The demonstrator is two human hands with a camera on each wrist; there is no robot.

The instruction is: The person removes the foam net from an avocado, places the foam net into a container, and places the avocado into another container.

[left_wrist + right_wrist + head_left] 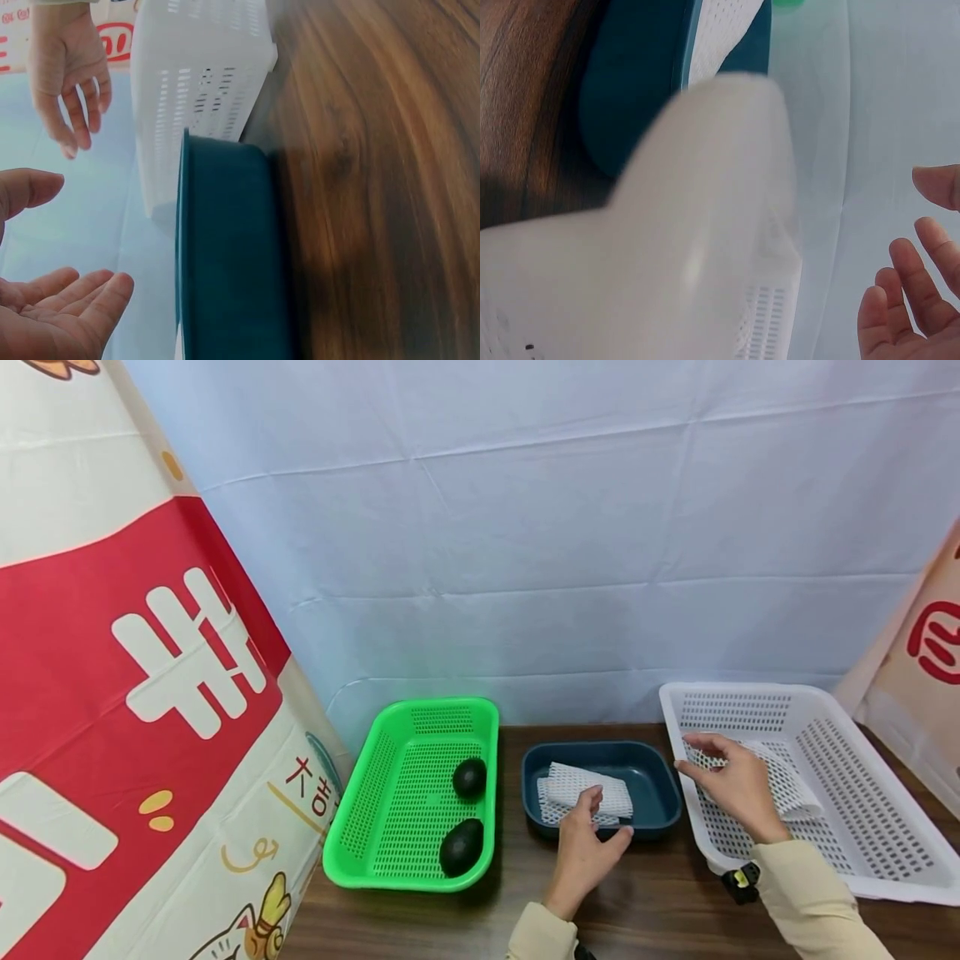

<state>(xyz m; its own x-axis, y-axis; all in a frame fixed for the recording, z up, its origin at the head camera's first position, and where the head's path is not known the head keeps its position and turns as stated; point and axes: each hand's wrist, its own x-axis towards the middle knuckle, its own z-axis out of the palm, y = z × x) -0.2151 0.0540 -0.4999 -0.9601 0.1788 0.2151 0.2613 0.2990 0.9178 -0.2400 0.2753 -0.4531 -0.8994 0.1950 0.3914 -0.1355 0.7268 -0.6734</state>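
Note:
My left hand (583, 853) hovers over the near edge of the dark blue tray (651, 770), thumb and fingers apart and holding nothing. White foam net sleeves (592, 789) lie flat and overlapping in that tray, partly behind the fingers. Above the left side of the white basket (873, 768) is my right hand (737, 783), its fingers spread and loosely bent. Beneath it in the basket lies a white foam net (787, 781), partly covered by the hand; whether anything is inside the net cannot be seen. Both hands also appear empty in the left wrist view.
On the left stands a green basket (427, 760) with two dark, avocado-like fruits, one farther back (469, 778) and one nearer (461, 847). All three containers stand on a brown wooden table (420, 927). Behind them hangs a pale cloth (525, 543), with a printed cloth (135, 710) at left.

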